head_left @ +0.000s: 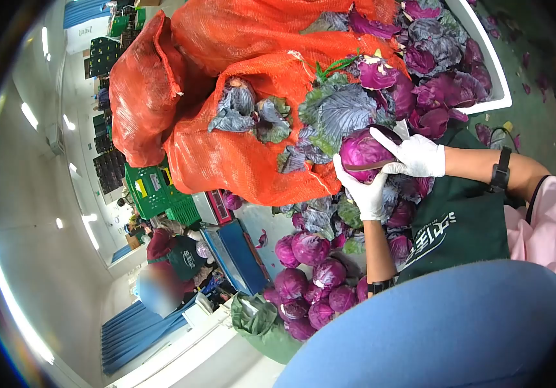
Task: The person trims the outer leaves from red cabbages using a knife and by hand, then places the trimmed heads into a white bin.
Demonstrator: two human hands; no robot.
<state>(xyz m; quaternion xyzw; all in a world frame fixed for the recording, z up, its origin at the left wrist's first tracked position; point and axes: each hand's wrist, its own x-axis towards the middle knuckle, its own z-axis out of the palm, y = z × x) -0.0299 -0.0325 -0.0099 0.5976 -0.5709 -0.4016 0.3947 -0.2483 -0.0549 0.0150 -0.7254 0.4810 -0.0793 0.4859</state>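
Observation:
The view is turned on its side, with the ceiling at the left. A purple red cabbage (363, 150) sits between my white-gloved hands, most outer leaves off. My left hand (363, 193), lower in the picture, grips its near side. My right hand (413, 157) is closed against its other side, thumb and forefinger spread over it. A thin brown strip (369, 167), perhaps part of a knife, crosses the cabbage by my right thumb. A pale flat piece stands out above that hand; I cannot make out what it is. Loose cabbage leaves (342, 113) lie just beyond.
Orange mesh sacks (245, 174) hold more cabbages. A white bin (501, 84) is heaped with leaves. Several peeled cabbages (310, 249) lie piled near my left arm. Green crates (152, 191) and a co-worker in a green apron (184, 258) are farther off.

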